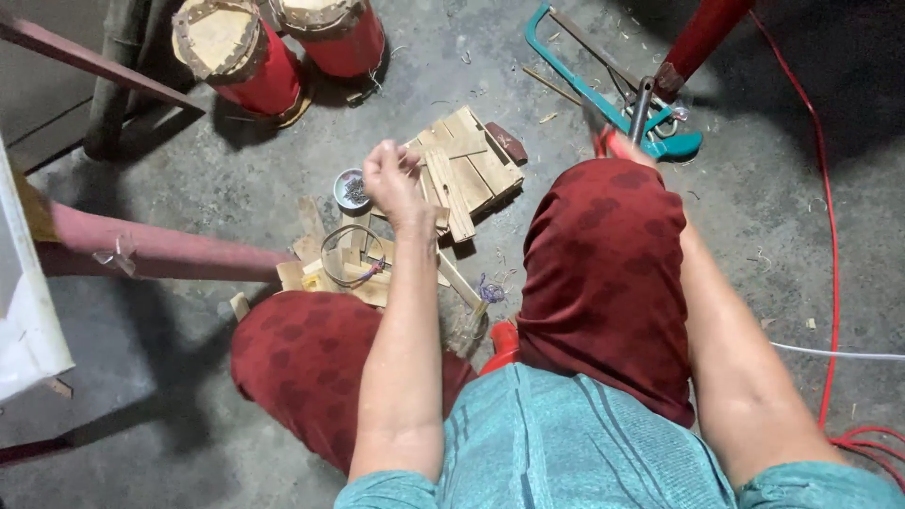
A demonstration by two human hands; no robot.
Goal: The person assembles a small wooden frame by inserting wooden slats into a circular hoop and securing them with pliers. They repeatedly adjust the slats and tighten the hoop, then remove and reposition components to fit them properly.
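Hovering over the small wooden slat panel (467, 170) on the concrete floor (217, 179), the left hand (393, 179) has its fingertips pinched narrow, on something too small to make out. A little tin of nails (353, 190) sits just beside it, within easy reach. The right hand (613, 143) is mostly hidden behind the raised knee (603, 245) and blurred, so its grip cannot be told; a teal hacksaw (603, 94) lies near it.
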